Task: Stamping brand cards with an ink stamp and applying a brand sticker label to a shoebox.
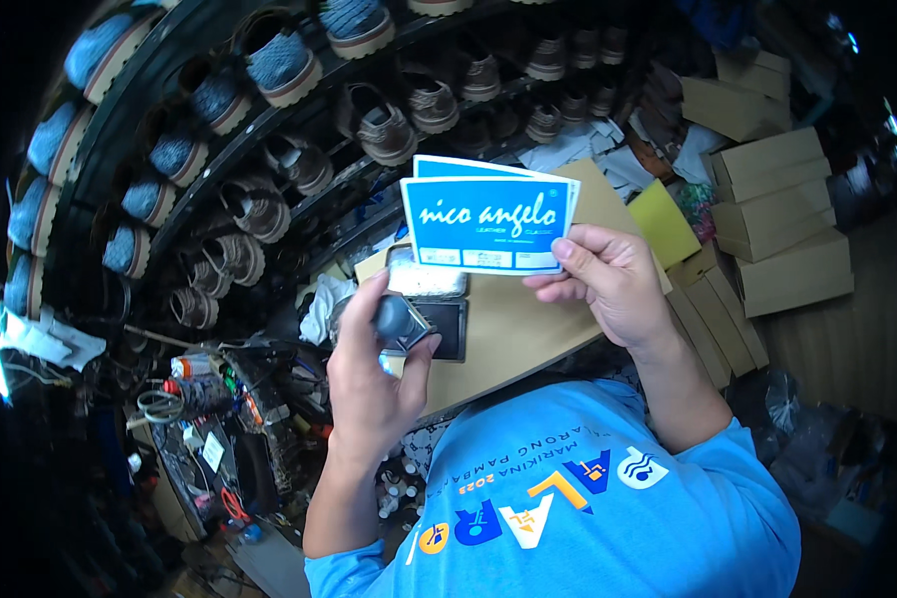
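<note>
In the head view, overlapping blue cards [488, 224] are pinched by the right hand [616, 287] above the table [533, 324]; a dark stamp [397, 321] is grasped by the left hand [377, 384] near the ink pad [452, 337]. Smudging could be caused if any wet ink is rubbed between cards.

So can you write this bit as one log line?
left hand: holding stamp | right hand: holding blue cards | ink pad: open on table | shoes: in rows
</note>
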A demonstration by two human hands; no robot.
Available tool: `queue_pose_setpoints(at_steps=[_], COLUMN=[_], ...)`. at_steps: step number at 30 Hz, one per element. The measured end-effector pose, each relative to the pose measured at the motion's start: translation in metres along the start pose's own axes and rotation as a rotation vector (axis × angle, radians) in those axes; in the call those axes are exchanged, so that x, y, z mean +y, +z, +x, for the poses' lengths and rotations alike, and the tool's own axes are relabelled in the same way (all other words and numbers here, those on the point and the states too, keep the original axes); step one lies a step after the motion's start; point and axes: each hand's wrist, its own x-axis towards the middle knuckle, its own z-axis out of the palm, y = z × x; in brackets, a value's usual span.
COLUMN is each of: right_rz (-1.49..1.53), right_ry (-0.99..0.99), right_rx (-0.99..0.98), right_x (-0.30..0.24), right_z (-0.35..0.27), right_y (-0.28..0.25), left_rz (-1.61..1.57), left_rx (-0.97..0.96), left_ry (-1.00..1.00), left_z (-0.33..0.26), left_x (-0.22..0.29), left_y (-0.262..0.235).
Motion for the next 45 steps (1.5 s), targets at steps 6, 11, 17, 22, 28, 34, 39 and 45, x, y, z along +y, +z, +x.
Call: queue_pose_setpoints(at_steps=[6,11,17,22,28,34,39,45], right_rz=[-0.026,-0.007,0.108,0.125,0.132,0.058,0.064,-0.013], right_ry=[-0.032,-0.048,-0.033,-0.096,-0.19,-0.231,-0.232,-0.318], right_rx=[0.048,0.075,0.044,-0.006,0.046,-0.005,-0.008,-0.017], right_x=[0.0,-0.002,-0.012,-0.009,-0.011,-0.017,-0.02,-0.014], right_z=[0.002,0.003,-0.001,-0.011,-0.018,-0.021,-0.022,-0.023], right_y=[0.0,0.001,0.025,0.024,0.033,0.032,0.035,0.033], left_rz=[0.026,-0.47,-0.664,-0.62,-0.637,-0.656,-0.651,-0.653], left_rx=[-0.057,0.142,0.201,0.204,0.232,0.265,0.28,0.297], left_ry=[0.028,-0.119,0.379,0.411,0.428,0.436,0.444,0.45], left_z=[0.013,0.008,0.002,-0.005,-0.007,-0.008,-0.01,-0.011], left_x=[0.005,0.018,0.031,0.035,0.041,0.039,0.036,0.043], left_y=[0.007,0.007,0.057,0.076,0.079,0.08,0.081,0.081])
